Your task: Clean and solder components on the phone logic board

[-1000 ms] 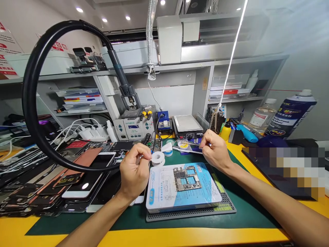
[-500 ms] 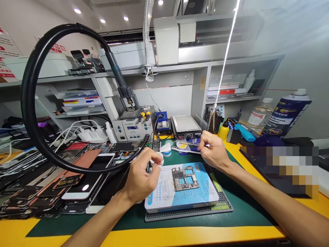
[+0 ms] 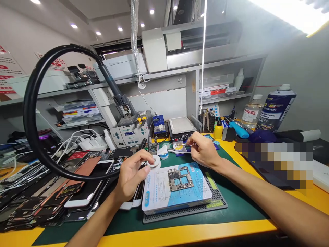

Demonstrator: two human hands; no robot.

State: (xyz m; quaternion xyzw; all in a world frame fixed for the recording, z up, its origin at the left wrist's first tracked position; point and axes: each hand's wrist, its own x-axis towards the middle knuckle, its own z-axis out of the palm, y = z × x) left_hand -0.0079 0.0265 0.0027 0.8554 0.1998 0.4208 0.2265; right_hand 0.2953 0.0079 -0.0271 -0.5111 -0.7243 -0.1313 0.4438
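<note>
In the head view my left hand [image 3: 133, 173] is by the left edge of a blue-and-white box [image 3: 159, 192]. Its thumb and index finger are apart, with the fingertips at a small white roll [image 3: 155, 164]; whether they touch it is unclear. My right hand [image 3: 203, 147] is closed around thin metal tweezers [image 3: 184, 144] that point left over the mat. A phone logic board [image 3: 180, 179] with open cut-outs lies flat on the box, between my hands. Under the box is a grey perforated pad [image 3: 180, 213].
Stacked phones and phone parts [image 3: 51, 192] fill the left side. A thick black hose [image 3: 28, 120] loops above them from the rework station [image 3: 128, 135]. Behind my right hand is a hot plate [image 3: 181, 126]; a yellow bottle [image 3: 218, 130] and a spray can [image 3: 279, 108] stand right.
The view has shifted, moving most things left in the picture. My left hand's fingers have opened from a curled grip by the white roll. My right hand still holds the tweezers.
</note>
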